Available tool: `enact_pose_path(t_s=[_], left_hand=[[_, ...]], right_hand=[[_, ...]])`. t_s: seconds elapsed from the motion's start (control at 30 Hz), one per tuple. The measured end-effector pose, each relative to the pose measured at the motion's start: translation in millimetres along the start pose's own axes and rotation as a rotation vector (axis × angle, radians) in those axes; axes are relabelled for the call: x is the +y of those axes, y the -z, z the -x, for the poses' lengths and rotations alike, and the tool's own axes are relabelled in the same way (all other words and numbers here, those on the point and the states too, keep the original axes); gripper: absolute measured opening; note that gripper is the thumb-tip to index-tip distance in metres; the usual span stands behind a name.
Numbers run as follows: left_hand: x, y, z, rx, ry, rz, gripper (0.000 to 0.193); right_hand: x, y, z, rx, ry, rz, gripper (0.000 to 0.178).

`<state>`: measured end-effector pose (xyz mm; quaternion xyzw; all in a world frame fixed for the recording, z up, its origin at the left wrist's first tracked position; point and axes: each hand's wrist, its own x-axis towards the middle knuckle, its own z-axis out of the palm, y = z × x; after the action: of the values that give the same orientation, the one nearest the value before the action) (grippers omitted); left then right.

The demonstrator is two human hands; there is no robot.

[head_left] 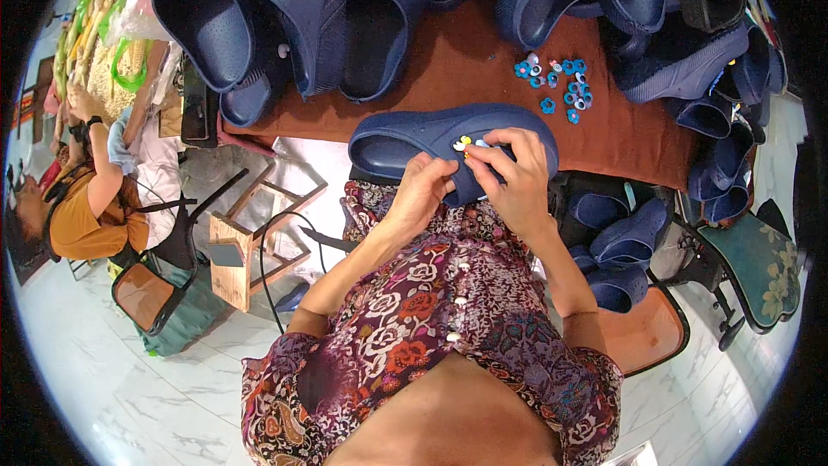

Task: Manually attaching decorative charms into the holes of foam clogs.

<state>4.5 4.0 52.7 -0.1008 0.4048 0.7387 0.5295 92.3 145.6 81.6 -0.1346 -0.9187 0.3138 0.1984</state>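
Observation:
A navy blue clog (496, 116) lies on its side in front of me at the table's near edge, its opening toward the left. My left hand (421, 194) is closed on the clog's lower edge, thumb and fingers pressed together. With bent fingers my right hand (520, 177) pinches at a small yellow and white shoe charm (463, 145) on the clog's upper. A pale bluish piece shows beside the charm, partly covered by the right fingers. What lies under the fingertips is hidden.
Loose blue flower charms (573, 97) and googly-eye pieces lie on the brown cloth (466, 56). Several navy clogs (207, 26) crowd the table's far side; more clogs (630, 237) sit at my right. A wooden stool (231, 267) stands at left. Another person (99, 216) sits farther left.

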Motion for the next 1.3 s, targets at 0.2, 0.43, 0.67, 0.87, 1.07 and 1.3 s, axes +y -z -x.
enact_pose_path(t_s=[0.2,0.43,0.67,0.87,1.07,1.3], left_hand=[[2,-1,1,-0.001,0.006,0.036,0.021],[9,-19,1,0.067,0.041,-0.054,0.021],[3,-25,0,0.111,-0.027,-0.105,0.023],[15,-23,-3,0.17,-0.05,0.002,0.024],[32,-22,-14,0.19,-0.026,0.149,0.026],[47,-22,-20,0.103,-0.098,0.244,0.034]], right_hand=[[0,2,2,0.006,0.034,-0.003,0.018],[9,19,-3,0.121,-0.105,-0.041,0.019],[30,39,12,0.282,-0.332,-0.093,0.016],[50,31,38,0.334,-0.553,-0.362,0.028],[63,20,24,0.178,-0.512,-0.763,0.042],[71,9,-16,0.136,-0.596,-0.894,0.047]])
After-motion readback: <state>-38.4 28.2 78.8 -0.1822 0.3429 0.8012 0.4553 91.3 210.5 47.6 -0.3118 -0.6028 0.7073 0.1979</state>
